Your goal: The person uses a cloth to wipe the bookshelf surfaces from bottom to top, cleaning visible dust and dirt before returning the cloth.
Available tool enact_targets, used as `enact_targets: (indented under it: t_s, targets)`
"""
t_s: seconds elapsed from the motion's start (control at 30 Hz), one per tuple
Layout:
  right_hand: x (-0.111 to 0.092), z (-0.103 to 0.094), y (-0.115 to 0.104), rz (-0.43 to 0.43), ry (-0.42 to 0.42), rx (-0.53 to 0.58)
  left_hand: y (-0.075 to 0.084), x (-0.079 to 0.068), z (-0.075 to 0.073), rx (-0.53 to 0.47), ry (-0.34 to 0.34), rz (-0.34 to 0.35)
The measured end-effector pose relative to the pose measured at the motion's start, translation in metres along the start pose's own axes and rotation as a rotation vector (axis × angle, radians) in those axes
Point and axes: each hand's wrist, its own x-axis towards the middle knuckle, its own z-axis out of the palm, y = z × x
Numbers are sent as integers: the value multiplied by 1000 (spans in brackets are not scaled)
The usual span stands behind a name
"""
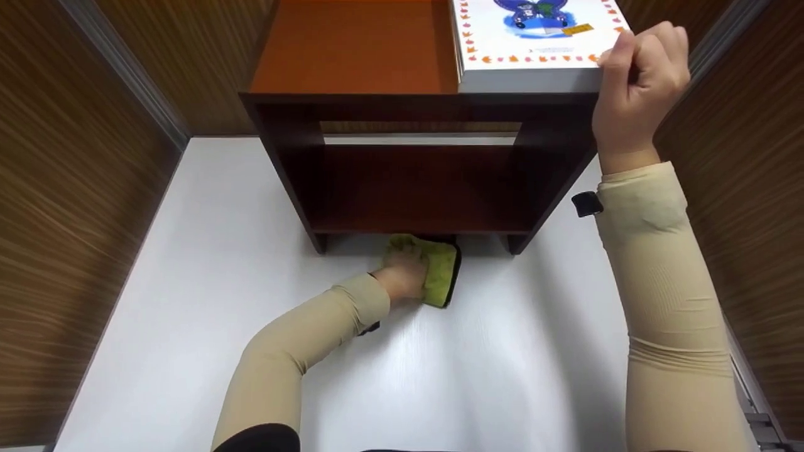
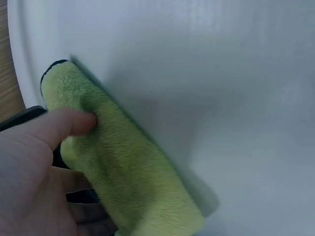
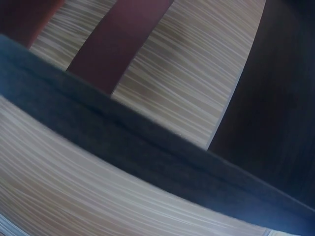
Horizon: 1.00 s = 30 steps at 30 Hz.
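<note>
My left hand (image 1: 405,273) grips a green cloth (image 1: 441,273) with a dark border on the white surface, at the front foot of a brown shelf unit (image 1: 421,188). In the left wrist view the cloth (image 2: 133,162) is folded, with the thumb on top and the other fingers partly hidden beneath it. At the upper right corner of the shelf unit, my right hand (image 1: 647,81) grips with curled fingers, right beside the corner of a thick white picture book (image 1: 540,47). The right wrist view shows the dark shelf edge (image 3: 147,142) but no hand.
The book lies on the right part of the orange-brown shelf top (image 1: 352,50). Wood-grain panels (image 1: 63,188) stand around the white surface (image 1: 207,251), left, right and behind. Under the shelf top is an open compartment with a lower board (image 1: 421,220).
</note>
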Motion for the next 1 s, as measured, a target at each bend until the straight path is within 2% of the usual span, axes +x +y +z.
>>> enact_targets:
  t_s: [0.07, 0.13, 0.23, 0.37, 0.5, 0.6, 0.67, 0.73, 0.87, 1.0]
  targets:
    - [0, 0, 0, 0, 2, 6, 4, 2, 0, -2, -13, -1]
    - [0, 0, 0, -2, 7, 11, 8, 4, 2, -15, 3, 10]
    - [1, 0, 0, -7, 13, 17, 14, 9, 6, 18, 104, 37]
    - [0, 1, 0, -13, 15, 21, 21, 15, 10, 64, 212, 22]
    - [-1, 2, 1, -16, 23, 32, 28, 19, 6, -31, 207, 4]
    - [-1, 1, 3, -19, 30, 28, 32, 25, 2, -241, 226, -10]
    - [-1, 1, 3, -22, 33, 21, 35, 30, 1, -427, 253, -21]
    - [-1, 1, 4, -27, 34, 19, 41, 36, 1, -634, 308, -52]
    - [-1, 2, 5, -34, 40, 25, 58, 50, 1, -978, 395, -76]
    - [-2, 4, 6, -36, 43, 31, 76, 61, -4, -1274, 418, -58]
